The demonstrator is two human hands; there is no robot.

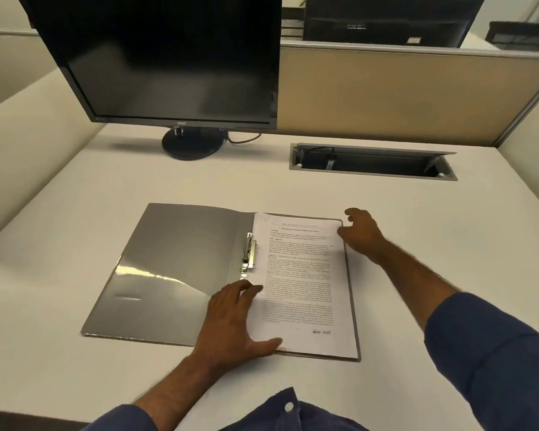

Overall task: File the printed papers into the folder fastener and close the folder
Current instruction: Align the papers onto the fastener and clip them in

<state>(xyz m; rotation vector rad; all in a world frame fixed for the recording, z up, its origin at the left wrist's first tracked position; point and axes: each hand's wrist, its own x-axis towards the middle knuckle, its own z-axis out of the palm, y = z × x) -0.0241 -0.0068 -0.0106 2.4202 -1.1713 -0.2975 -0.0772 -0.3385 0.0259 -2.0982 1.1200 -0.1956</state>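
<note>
A grey folder lies open on the desk, its left cover with a shiny inner pocket. A stack of printed papers rests on the folder's right half. The metal fastener stands along the spine, just left of the papers' edge. My left hand lies flat on the lower left corner of the papers, fingers spread. My right hand hovers at the papers' upper right corner, fingers loosely curled, holding nothing.
A dark monitor on a round stand sits at the back left. A recessed cable box with its lid raised is behind the folder. A beige partition bounds the desk at the rear.
</note>
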